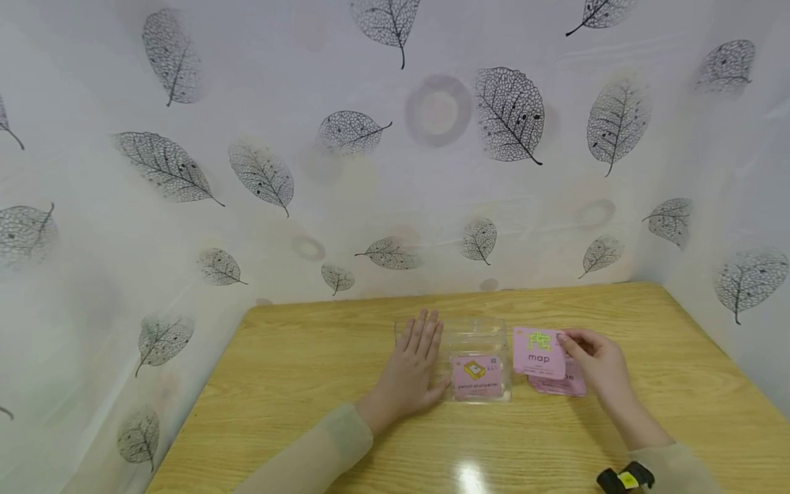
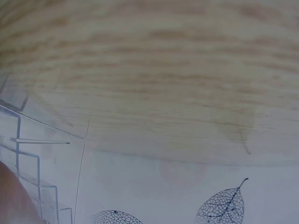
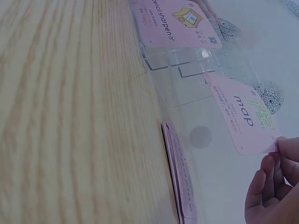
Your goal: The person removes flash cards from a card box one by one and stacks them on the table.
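Between the thumb and fingers of my right hand (image 1: 595,360) is the edge of a pink card (image 1: 539,353) reading "map". It is raised above a small stack of pink cards (image 1: 570,385) on the table, also seen in the right wrist view as a stack (image 3: 180,175). My left hand (image 1: 410,367), fingers straight, rests against the left side of a clear stepped card holder (image 1: 507,391). A pink "pencil sharpener" card (image 1: 477,377) stands in the holder's front tier. Only a blurred part of the left hand (image 2: 14,200) enters the left wrist view.
The wooden table (image 1: 296,370) carries the holder and the stack. A pale curtain-like sheet (image 1: 395,199) printed with leaves surrounds its back and sides. A black strap with a yellow patch (image 1: 626,478) is on the right wrist.
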`<action>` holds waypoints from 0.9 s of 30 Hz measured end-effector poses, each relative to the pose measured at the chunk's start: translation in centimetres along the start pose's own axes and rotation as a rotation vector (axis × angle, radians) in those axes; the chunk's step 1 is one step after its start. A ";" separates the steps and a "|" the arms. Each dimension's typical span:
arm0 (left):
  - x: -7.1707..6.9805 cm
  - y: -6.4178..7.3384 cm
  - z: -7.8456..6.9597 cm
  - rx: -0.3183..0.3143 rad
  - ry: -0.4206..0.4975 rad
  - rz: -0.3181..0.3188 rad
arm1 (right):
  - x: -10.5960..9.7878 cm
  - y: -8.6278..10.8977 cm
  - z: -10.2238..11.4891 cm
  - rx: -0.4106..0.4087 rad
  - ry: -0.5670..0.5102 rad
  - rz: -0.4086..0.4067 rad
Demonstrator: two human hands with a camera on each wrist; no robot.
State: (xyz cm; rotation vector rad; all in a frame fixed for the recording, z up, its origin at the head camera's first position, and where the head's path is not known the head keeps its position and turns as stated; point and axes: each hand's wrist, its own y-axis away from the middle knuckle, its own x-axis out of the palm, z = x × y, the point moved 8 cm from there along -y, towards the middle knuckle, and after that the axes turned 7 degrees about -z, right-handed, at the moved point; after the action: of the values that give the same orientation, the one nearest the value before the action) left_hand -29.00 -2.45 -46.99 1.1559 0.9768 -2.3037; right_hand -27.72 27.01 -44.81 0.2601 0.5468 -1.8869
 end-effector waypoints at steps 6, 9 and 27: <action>0.0 0.0 -0.1 -0.001 0.001 0.000 | -0.2 -0.1 -0.5 0.013 0.014 0.001; 0.0 0.0 -0.1 -0.003 -0.005 -0.001 | -0.3 -0.2 -0.8 0.018 0.025 -0.002; 0.1 0.0 0.0 -0.006 0.007 0.000 | -0.8 -0.4 -2.4 0.003 0.066 -0.025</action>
State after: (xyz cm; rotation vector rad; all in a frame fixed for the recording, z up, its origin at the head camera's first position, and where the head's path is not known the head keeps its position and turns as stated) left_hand -29.06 -2.43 -47.09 1.1623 0.9854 -2.2966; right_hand -28.02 28.95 -46.43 0.3198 0.5938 -1.9085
